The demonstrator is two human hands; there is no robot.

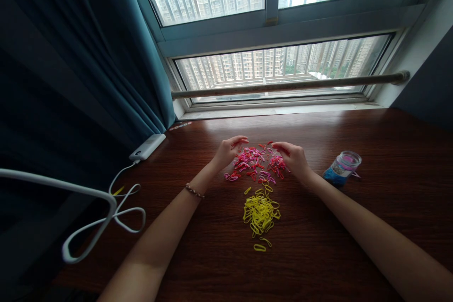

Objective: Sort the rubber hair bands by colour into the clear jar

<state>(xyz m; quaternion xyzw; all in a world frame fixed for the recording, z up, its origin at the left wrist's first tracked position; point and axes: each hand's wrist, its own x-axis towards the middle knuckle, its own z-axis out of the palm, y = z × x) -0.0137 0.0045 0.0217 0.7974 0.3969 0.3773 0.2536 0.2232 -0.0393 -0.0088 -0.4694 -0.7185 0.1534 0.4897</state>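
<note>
1. Pink and red bands (pixel 253 163) lie in a loose heap at the centre of the frame, on the dark wooden surface (pixel 371 226), between the two hands.
2. Left hand (pixel 230 149) sits at the heap's left edge with its fingers curled inward and the fingertips drawn close to the thumb. Whether a band is pinched there is too small to tell.
3. Right hand (pixel 293 156) sits at the heap's right edge, fingers bent and narrow, with the tips over the bands. Any grip is also unclear.
4. Both forearms reach up from the lower corners of the frame and converge on the heap. The left wrist wears a braided bracelet (pixel 194 191).
5. Yellow bands (pixel 260 212) form a separate pile just below the pink heap, with a few strays around it.
6. A small clear jar (pixel 342 167) lies tilted right of the right hand.
7. A white power bank (pixel 147 146) with its cable (pixel 123 207) lies at centre left, by the teal curtain (pixel 106 56).
</note>
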